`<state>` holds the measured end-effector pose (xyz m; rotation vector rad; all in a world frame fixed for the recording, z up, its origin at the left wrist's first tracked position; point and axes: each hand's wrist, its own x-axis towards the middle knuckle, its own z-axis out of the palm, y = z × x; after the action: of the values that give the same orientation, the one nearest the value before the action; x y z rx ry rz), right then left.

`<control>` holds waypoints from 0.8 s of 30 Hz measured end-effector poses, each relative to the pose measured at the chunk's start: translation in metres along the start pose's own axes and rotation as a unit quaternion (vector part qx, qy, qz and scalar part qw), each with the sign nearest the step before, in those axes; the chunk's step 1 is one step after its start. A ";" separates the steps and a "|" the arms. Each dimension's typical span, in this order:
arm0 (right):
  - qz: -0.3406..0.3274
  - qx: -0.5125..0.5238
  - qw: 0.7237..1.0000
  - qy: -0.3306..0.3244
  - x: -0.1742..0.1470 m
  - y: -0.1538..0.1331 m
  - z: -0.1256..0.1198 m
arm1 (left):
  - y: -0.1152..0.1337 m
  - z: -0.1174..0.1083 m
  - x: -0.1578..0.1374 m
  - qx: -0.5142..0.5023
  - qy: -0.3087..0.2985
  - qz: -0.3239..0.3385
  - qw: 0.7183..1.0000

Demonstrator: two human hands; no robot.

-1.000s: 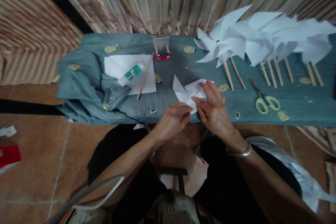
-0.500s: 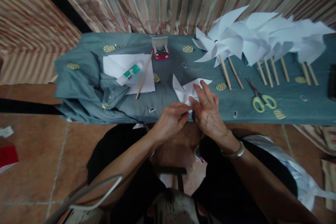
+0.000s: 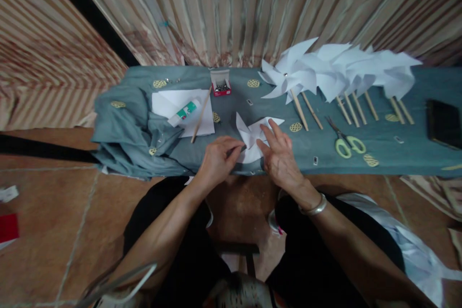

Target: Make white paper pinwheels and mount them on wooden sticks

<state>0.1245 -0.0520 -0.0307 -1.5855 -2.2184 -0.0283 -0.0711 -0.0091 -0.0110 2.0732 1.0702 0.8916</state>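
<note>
A partly folded white paper pinwheel [image 3: 255, 131] lies near the front edge of the cloth-covered table, its blades pointing up and outward. My left hand [image 3: 219, 158] is at its left side, thumb and fingertips pinched together against the paper's edge. Whatever sits between those fingertips is too small to make out. On the right, my right hand [image 3: 282, 161] has its fingers spread, with the fingertips resting on the pinwheel's right part. A silver bangle circles the right wrist.
Finished pinwheels on sticks [image 3: 335, 70] lie in a row at the back right. Green-handled scissors [image 3: 346, 142] and a black phone-like object [image 3: 443, 122] are to the right. Leftward are white paper sheets [image 3: 202, 127], a glue stick [image 3: 184, 112], a wooden stick [image 3: 201, 114] and a red box of small metal pieces [image 3: 221, 90].
My left hand has moved left, away from my right hand, and the paper's lower part now shows between them. The camera view has shifted, so the table sits lower.
</note>
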 end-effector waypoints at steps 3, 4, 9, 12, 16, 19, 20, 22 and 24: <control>-0.018 -0.020 1.000 -0.013 -0.002 0.003 -0.004 | -0.007 -0.006 0.004 0.017 0.030 -0.019 0.999; -0.022 -0.028 0.999 -0.015 -0.003 0.003 -0.006 | -0.009 -0.008 0.005 0.018 0.039 -0.021 0.999; -0.028 -0.069 0.997 -0.020 -0.001 -0.001 -0.011 | -0.011 -0.010 0.005 0.025 0.037 -0.024 0.999; -0.024 -0.074 0.997 -0.028 0.005 -0.004 -0.012 | -0.010 -0.009 0.005 0.029 0.034 -0.023 0.999; -0.025 -0.071 0.997 -0.025 0.010 -0.006 -0.011 | -0.011 -0.009 0.007 0.020 0.027 -0.025 0.999; -0.027 -0.056 0.998 -0.016 0.012 -0.005 -0.008 | -0.015 -0.009 0.006 0.005 0.025 -0.048 0.999; -0.027 -0.050 0.998 -0.013 0.012 -0.004 -0.007 | -0.016 -0.008 0.005 -0.011 0.022 -0.062 0.998; -0.027 -0.040 0.999 -0.004 0.012 -0.002 -0.005 | -0.017 -0.004 0.003 -0.078 0.020 -0.111 0.991; -0.024 -0.032 0.999 0.004 0.013 -0.001 -0.003 | -0.016 0.001 0.002 -0.192 0.025 -0.182 0.964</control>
<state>0.1213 -0.0414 -0.0234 -1.5607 -2.2709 -0.1197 -0.0763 0.0005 -0.0235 1.4850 1.1531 0.8843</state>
